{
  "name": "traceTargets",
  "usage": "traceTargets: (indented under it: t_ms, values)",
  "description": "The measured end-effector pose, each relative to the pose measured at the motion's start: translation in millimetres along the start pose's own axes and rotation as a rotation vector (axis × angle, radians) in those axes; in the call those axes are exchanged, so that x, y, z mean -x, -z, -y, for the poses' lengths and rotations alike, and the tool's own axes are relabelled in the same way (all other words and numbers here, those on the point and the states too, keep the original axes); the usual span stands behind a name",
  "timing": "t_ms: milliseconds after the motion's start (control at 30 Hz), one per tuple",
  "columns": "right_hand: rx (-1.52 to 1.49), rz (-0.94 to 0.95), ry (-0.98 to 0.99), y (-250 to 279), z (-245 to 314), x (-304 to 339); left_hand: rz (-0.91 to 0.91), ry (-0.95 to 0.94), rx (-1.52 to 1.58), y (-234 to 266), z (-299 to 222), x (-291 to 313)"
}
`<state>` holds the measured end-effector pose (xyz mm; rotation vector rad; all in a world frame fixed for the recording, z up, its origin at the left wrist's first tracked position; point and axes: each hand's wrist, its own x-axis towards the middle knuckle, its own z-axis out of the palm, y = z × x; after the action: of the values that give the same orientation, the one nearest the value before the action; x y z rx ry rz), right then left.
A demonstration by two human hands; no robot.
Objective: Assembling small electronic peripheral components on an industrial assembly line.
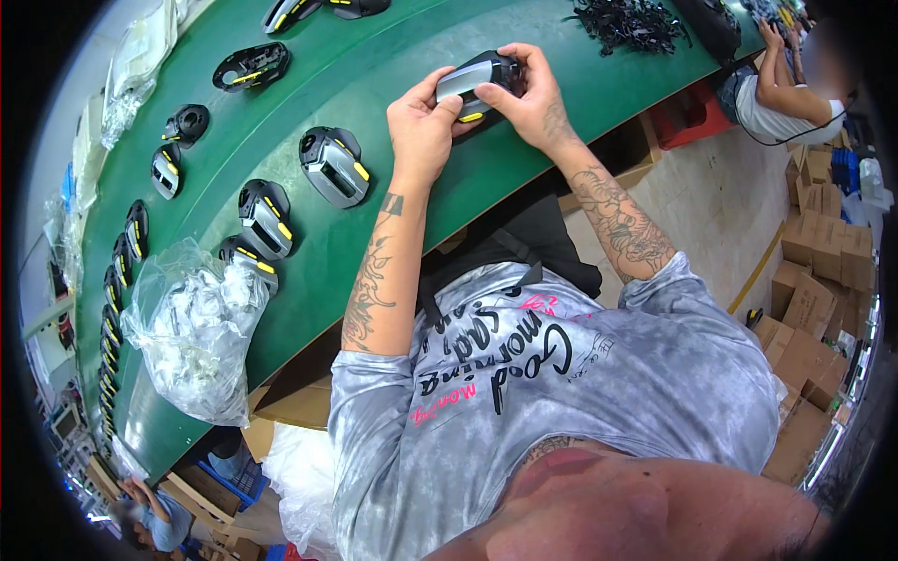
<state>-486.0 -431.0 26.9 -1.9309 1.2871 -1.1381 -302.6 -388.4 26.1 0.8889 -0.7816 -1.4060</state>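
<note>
Both my hands grip a black and silver plastic housing (480,79) with a yellow strip, held above the green table near its front edge. My left hand (426,122) is closed around its left end, thumb on the silver face. On the other end, my right hand (533,98) is closed, its thumb pressing the top and its fingers curled over the far side. The underside of the housing is hidden. Left of my left forearm lies a similar housing (334,168), with two more, including a grey-fronted housing (266,220), farther left.
A long row of similar housings (117,271) runs down the green table (224,154). A clear plastic bag (201,327) of parts sits at the left front edge. Small black parts (631,23) are heaped at far right. Cartons (823,243) stand right; other people work at both ends.
</note>
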Motion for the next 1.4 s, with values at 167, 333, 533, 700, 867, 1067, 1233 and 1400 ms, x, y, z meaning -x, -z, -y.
traceTargets:
  t_ms: [167, 333, 533, 700, 867, 1067, 1233, 1400]
  values:
    - [-0.636, 0.169, -0.043, 24.0, -11.5, -4.8, 0.069, 0.113, 0.155, -4.4, -11.1, -7.3]
    - [-0.541, 0.123, -0.134, 21.2, -6.9, -1.7, 0.149, -0.149, -0.315, -2.9, 8.9, -5.2]
    - [-0.44, 0.117, -0.176, 12.9, 17.7, 2.1, 0.029, -0.38, -0.671, -16.1, 0.2, 14.2]
    - [-0.59, -0.026, -0.133, 30.9, -23.3, -6.1, 0.323, -0.442, -1.259, -32.7, -32.1, 18.5]
    - [-0.315, -0.059, -0.014, 26.2, -15.1, 0.9, 0.563, -0.453, -1.644, -33.6, -76.3, -31.8]
    - [-0.539, -0.138, -0.156, 24.8, -17.1, 0.0, 0.129, -0.576, -1.983, 8.6, -110.2, -154.7]
    - [-0.345, -0.138, -0.173, 31.0, -22.8, -4.2, -0.492, -0.146, -1.96, 72.1, -153.8, -206.7]
    - [-0.329, -0.134, -0.114, 25.6, -0.3, -9.2, -0.396, 0.198, -1.86, 162.8, -163.4, -198.6]
